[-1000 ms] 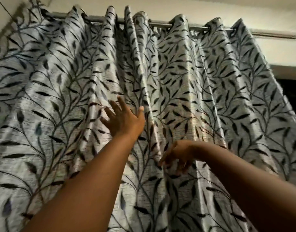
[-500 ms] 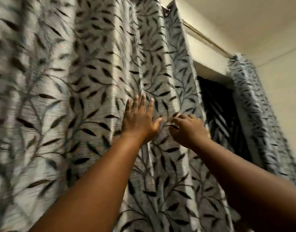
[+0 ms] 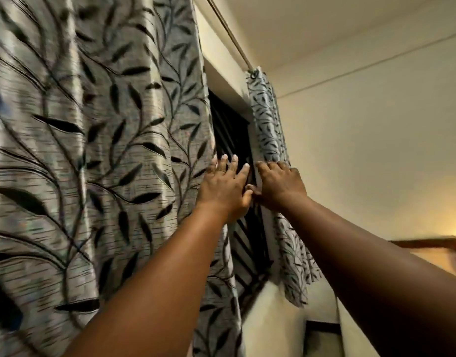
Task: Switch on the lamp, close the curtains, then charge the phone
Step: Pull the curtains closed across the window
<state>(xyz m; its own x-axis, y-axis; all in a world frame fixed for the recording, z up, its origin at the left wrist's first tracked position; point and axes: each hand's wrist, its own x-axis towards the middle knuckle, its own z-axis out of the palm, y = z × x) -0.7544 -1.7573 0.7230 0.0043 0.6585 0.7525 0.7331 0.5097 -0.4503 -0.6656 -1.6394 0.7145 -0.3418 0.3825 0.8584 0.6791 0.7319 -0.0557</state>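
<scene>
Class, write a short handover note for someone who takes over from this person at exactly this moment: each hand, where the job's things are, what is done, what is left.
Left hand: fingers straight, flat against the edge of the wide curtain panel.
Right hand: fingers curled on the edge of the narrow bunched panel.
Between the panels a dark barred window shows; both hang from the rod.
Done: a warm glow low on the right suggests a lamp is on, though no lamp is in view.
Left: close the gap, then charge the phone, which is not in view.

Silver-grey curtains, black leaves

My curtain [image 3: 98, 150] is shiny silver-grey with black leafy vines; the bunched panel [image 3: 269, 130] matches it. Cream wall [image 3: 371, 150], dark window [image 3: 232, 135] between them.
</scene>
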